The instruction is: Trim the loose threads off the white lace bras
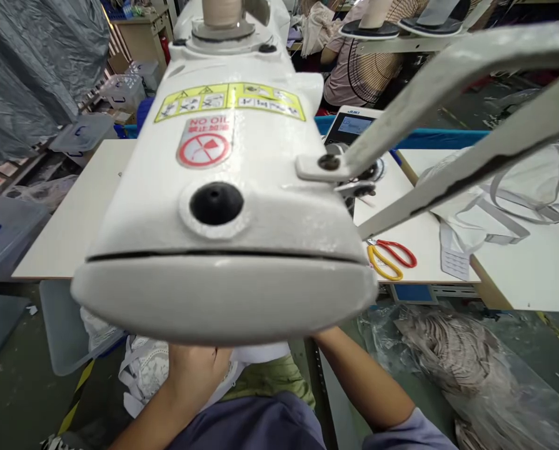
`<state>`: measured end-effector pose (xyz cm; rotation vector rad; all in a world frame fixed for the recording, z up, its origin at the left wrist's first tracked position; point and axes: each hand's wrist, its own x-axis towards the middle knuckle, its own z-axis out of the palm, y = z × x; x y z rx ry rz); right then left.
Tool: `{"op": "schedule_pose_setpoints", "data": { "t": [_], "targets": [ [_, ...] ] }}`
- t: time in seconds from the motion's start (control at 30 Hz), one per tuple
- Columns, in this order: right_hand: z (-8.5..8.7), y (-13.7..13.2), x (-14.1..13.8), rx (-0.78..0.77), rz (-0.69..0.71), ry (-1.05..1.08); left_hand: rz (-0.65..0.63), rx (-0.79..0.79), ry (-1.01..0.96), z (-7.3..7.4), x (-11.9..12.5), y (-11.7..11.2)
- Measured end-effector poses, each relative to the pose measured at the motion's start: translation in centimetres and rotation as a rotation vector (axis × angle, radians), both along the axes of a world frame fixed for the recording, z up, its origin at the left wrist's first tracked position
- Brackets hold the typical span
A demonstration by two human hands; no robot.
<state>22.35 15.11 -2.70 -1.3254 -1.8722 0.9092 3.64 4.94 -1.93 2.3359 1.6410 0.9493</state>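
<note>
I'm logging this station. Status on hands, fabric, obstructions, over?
Left hand at white lace fabric, grip unclear. Right hand hidden, right forearm showing. Sewing machine head blocking the view.

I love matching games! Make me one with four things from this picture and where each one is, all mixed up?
1. scissors
2. white lace garment
3. NO OIL label
4. beige cloth bundle

A. on top of the sewing machine
B. in clear plastic on the right
C. on the white tabletop
D. right beside the left hand

Right pairs: 1-C, 2-D, 3-A, 4-B
</note>
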Motion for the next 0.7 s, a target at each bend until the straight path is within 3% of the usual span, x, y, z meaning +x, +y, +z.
{"op": "schedule_pose_setpoints", "data": {
  "t": [0.43,0.7],
  "targets": [
    [-0.41,0.11,-0.34,0.022,0.011,0.185,-0.023,0.113,-0.002,-0.29,-0.31,0.16],
    [-0.47,0.09,-0.53,-0.005,0.02,0.173,-0.038,0.112,0.024,0.12,-0.28,0.14]
  ]
}}
